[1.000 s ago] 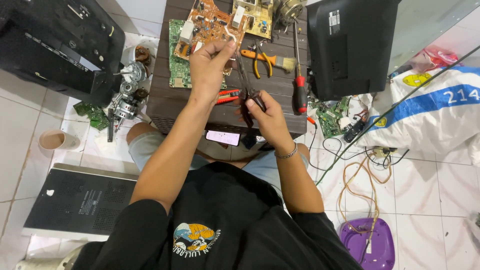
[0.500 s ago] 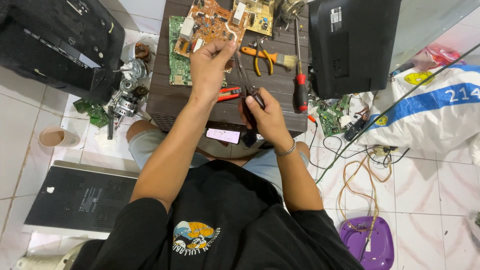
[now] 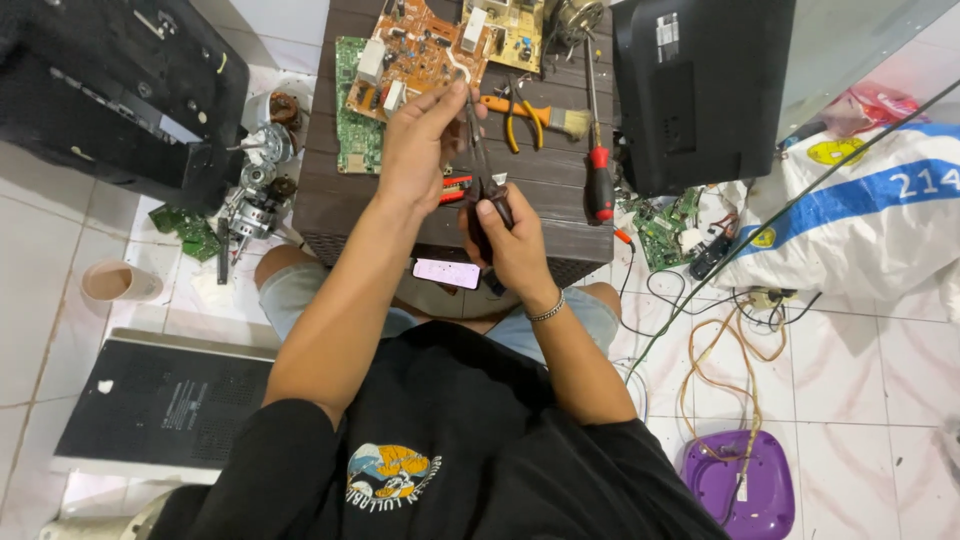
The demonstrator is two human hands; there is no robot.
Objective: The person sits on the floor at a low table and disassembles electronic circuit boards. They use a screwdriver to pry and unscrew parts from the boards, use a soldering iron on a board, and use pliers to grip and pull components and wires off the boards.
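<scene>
Raised left hand (image 3: 418, 150), perhaps gripping dark pliers (image 3: 480, 160)

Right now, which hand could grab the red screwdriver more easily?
Probably the right hand: the screwdriver lies just to its right, though that hand already grips a dark tool. The left hand is farther away, raised at the tool's tip.

The left hand (image 3: 420, 150) covers whatever its fingertips pinch, the right hand (image 3: 510, 245) hides the handles of the dark tool (image 3: 480, 150), the phone (image 3: 447, 272) on the lap is glare-washed, and the brown circuit board (image 3: 415, 55) runs past the top edge.
</scene>
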